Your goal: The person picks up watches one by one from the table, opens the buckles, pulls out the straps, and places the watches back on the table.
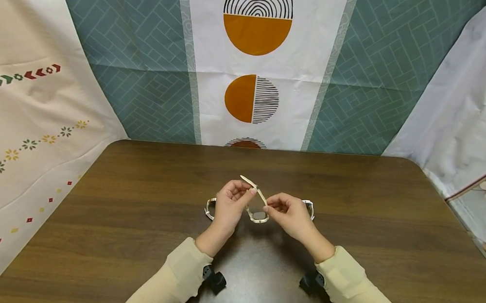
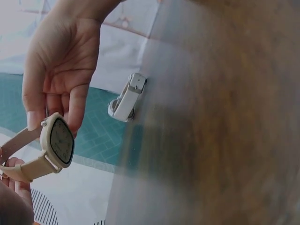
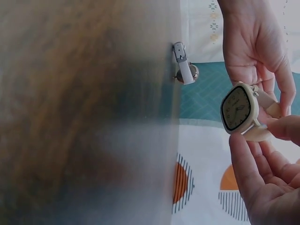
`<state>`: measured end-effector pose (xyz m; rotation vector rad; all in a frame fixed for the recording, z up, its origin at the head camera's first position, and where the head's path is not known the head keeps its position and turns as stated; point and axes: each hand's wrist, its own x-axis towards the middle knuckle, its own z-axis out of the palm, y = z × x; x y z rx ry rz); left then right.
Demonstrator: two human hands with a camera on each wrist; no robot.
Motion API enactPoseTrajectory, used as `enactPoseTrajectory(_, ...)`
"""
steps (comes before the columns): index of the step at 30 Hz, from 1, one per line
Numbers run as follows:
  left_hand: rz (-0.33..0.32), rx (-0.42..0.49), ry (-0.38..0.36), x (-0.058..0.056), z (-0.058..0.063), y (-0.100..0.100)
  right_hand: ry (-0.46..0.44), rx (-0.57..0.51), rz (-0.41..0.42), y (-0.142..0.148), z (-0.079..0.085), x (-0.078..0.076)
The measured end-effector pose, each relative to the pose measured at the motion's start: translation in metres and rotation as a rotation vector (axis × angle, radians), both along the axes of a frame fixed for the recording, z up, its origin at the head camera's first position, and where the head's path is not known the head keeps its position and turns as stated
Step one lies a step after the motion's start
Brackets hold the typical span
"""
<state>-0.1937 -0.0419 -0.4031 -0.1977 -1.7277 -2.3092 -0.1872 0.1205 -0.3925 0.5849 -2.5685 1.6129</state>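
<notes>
A cream wristwatch [image 1: 259, 217] with a squarish case hangs between my two hands above the table. In the head view, my left hand [image 1: 230, 205] pinches part of its strap. From the other side, my right hand [image 1: 293, 216] pinches the strap with thumb and fingers. The watch case [image 2: 61, 142] shows its dark-rimmed dial in the left wrist view, with my right hand [image 2: 63, 61] above it. In the right wrist view, the dial [image 3: 236, 108] lies beside my right hand [image 3: 267, 187], below my left hand [image 3: 253, 47].
On the brown wooden table [image 1: 127, 257], a second watch [image 1: 209, 209] sits partly hidden behind my left hand. A third watch [image 1: 309, 208], with a white strap, stands just beyond my right hand. Patterned cloths [image 1: 148, 40] hang behind and beside the table.
</notes>
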Motion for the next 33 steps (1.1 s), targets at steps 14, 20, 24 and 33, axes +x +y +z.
enactPoseTrajectory(14, 0.040, 0.080, -0.017, -0.0019, 0.0048, 0.0002, 0.002, -0.020, -0.019, 0.0009, 0.0003, -0.0009)
enactPoseTrajectory(20, 0.060, 0.104, -0.028, -0.0019, 0.0028, -0.0012, -0.028, -0.047, -0.023, 0.0022, -0.0022, -0.0018)
enactPoseTrajectory(24, 0.073, 0.126, -0.015, -0.0031, 0.0016, -0.0023, -0.054, -0.076, -0.026, 0.0026, -0.0037, -0.0026)
enactPoseTrajectory(33, 0.067, 0.176, -0.019, -0.0047, 0.0044, -0.0053, -0.095, -0.110, -0.030, 0.0027, -0.0025, -0.0020)
